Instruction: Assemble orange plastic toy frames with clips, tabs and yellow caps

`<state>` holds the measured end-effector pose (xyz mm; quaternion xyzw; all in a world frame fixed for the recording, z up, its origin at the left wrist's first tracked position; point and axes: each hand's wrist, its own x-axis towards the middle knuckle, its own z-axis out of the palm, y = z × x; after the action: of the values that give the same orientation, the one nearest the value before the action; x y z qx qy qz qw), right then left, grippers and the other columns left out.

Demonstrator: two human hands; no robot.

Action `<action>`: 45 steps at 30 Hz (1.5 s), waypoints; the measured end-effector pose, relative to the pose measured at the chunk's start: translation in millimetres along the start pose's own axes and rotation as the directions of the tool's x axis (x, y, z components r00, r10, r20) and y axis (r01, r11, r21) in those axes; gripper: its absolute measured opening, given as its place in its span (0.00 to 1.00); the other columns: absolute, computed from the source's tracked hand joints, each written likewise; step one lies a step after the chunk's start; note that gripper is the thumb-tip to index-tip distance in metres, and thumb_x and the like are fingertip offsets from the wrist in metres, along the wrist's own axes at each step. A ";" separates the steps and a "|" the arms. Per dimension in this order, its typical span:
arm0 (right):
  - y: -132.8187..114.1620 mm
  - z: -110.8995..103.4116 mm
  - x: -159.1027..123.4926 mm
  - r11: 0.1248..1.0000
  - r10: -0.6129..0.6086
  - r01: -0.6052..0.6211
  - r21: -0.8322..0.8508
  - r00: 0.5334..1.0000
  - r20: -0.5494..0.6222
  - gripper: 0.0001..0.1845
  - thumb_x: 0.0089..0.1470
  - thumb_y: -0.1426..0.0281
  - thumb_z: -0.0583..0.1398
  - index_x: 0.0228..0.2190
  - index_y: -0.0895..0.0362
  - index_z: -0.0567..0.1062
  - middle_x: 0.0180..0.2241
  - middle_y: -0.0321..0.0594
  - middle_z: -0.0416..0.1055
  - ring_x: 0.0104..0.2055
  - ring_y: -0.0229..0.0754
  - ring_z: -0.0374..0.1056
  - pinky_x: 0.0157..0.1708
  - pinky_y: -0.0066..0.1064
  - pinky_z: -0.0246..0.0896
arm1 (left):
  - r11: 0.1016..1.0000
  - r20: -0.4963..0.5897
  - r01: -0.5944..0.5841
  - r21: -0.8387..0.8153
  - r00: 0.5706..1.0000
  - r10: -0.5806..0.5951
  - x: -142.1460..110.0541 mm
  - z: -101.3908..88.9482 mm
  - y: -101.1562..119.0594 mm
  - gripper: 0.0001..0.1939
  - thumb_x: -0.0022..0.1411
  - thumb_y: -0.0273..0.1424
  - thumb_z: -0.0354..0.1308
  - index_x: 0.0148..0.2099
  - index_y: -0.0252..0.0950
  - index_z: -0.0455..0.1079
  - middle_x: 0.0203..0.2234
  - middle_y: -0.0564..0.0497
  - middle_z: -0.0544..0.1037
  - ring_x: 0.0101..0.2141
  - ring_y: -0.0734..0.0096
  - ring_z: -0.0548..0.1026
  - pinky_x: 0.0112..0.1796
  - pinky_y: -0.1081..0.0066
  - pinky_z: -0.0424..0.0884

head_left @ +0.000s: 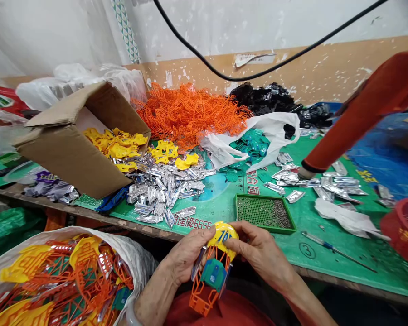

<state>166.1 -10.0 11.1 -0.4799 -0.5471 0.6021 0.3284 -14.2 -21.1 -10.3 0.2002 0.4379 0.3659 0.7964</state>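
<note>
Between my two hands is a toy car body (213,276), held over my lap in front of the table edge. It has an orange cage frame, a teal panel in the middle and a yellow front piece with blue figures. My left hand (189,253) grips its left side, thumb on the yellow piece, with silver side parts beside the fingers. My right hand (255,246) pinches the yellow piece from the right. The fingertips underneath are hidden. Just beyond my hands, a green tray (265,228) of small screws lies on the table.
A red electric screwdriver (357,113) hangs at the right. Silver parts (163,185), a tilted cardboard box (71,156) of yellow pieces and an orange frame pile (190,111) cover the table. A white sack (139,258) of assembled bodies stands lower left. A thin screwdriver (336,250) lies right.
</note>
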 end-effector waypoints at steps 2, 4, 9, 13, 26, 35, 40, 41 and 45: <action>0.4 2.6 -2.2 0.998 -0.034 0.032 -0.054 0.999 -0.036 0.14 0.51 0.65 0.63 0.40 0.56 0.78 0.33 0.38 0.76 0.33 0.39 0.70 0.31 0.29 0.66 | 1.000 -0.007 0.000 -0.004 1.000 0.000 0.4 -0.7 -0.9 0.20 0.50 0.44 0.69 0.27 0.30 0.72 0.11 0.56 0.65 0.13 0.83 0.59 0.17 0.79 0.59; 2.0 5.7 -4.0 0.994 -0.066 0.060 -0.094 0.996 -0.064 0.13 0.52 0.65 0.61 0.40 0.56 0.77 0.35 0.40 0.76 0.35 0.41 0.71 0.34 0.31 0.67 | 1.000 -0.014 -0.001 -0.007 1.000 0.001 1.1 -1.0 -1.4 0.21 0.48 0.44 0.70 0.28 0.29 0.72 0.12 0.57 0.66 0.13 0.83 0.60 0.16 0.80 0.57; 10.5 11.8 -5.8 0.995 -0.062 0.050 -0.088 0.988 -0.138 0.22 0.51 0.62 0.62 0.47 0.57 0.72 0.37 0.43 0.76 0.36 0.43 0.72 0.35 0.34 0.69 | 0.999 -0.012 -0.007 0.032 1.000 0.008 -2.7 1.3 1.0 0.23 0.45 0.46 0.71 0.26 0.30 0.71 0.11 0.58 0.63 0.11 0.84 0.56 0.13 0.80 0.53; 14.1 13.5 -5.4 0.999 -0.051 0.051 -0.007 0.986 -0.156 0.27 0.49 0.60 0.63 0.49 0.57 0.69 0.39 0.44 0.76 0.37 0.43 0.72 0.37 0.36 0.69 | 0.992 0.029 -0.047 0.118 0.999 0.044 -11.7 6.8 7.8 0.21 0.45 0.43 0.72 0.23 0.30 0.71 0.11 0.57 0.64 0.12 0.85 0.57 0.14 0.80 0.50; 13.7 19.7 -3.2 0.996 -0.080 0.066 -0.068 0.970 -0.228 0.25 0.53 0.52 0.58 0.42 0.59 0.74 0.35 0.45 0.78 0.33 0.43 0.72 0.33 0.32 0.67 | 0.990 -0.044 -0.039 -0.133 0.998 0.034 -7.8 17.5 6.6 0.16 0.41 0.34 0.74 0.30 0.28 0.78 0.17 0.53 0.75 0.15 0.82 0.65 0.19 0.80 0.63; 19.3 15.6 -1.8 0.980 -0.129 0.092 -0.178 0.970 -0.208 0.26 0.55 0.50 0.55 0.41 0.60 0.75 0.31 0.44 0.76 0.30 0.43 0.70 0.30 0.33 0.67 | 0.978 0.035 -0.069 -0.198 0.996 0.078 -12.1 26.1 7.4 0.11 0.46 0.31 0.72 0.32 0.28 0.79 0.21 0.49 0.80 0.23 0.74 0.76 0.29 0.77 0.72; 17.8 11.1 -3.9 0.977 -0.155 0.129 -0.168 0.976 -0.154 0.26 0.56 0.53 0.56 0.46 0.60 0.74 0.39 0.46 0.77 0.38 0.46 0.73 0.38 0.35 0.70 | 0.986 0.011 -0.108 -0.123 0.994 0.111 -11.5 26.7 5.4 0.13 0.52 0.30 0.68 0.39 0.27 0.79 0.29 0.44 0.82 0.27 0.71 0.78 0.32 0.75 0.74; 17.0 10.1 -4.3 0.978 -0.154 0.130 -0.164 0.978 -0.143 0.26 0.56 0.53 0.56 0.47 0.60 0.74 0.41 0.47 0.77 0.41 0.47 0.73 0.41 0.36 0.70 | 0.986 -0.006 -0.109 -0.129 0.994 0.109 -10.6 26.4 4.6 0.14 0.51 0.31 0.69 0.39 0.26 0.78 0.29 0.44 0.82 0.27 0.70 0.78 0.32 0.74 0.74; 15.2 8.0 -4.9 0.981 -0.141 0.120 -0.150 0.980 -0.137 0.26 0.57 0.54 0.55 0.49 0.60 0.73 0.47 0.50 0.75 0.47 0.48 0.72 0.47 0.39 0.68 | 0.974 -0.071 -0.090 -0.206 0.995 0.077 -6.0 25.8 2.0 0.15 0.48 0.30 0.70 0.37 0.26 0.78 0.27 0.45 0.82 0.24 0.71 0.77 0.28 0.75 0.74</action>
<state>162.2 -20.1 -3.1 -0.5080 -0.5929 0.5020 0.3720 4.7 -24.3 8.1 0.1221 0.4127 0.4493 0.7829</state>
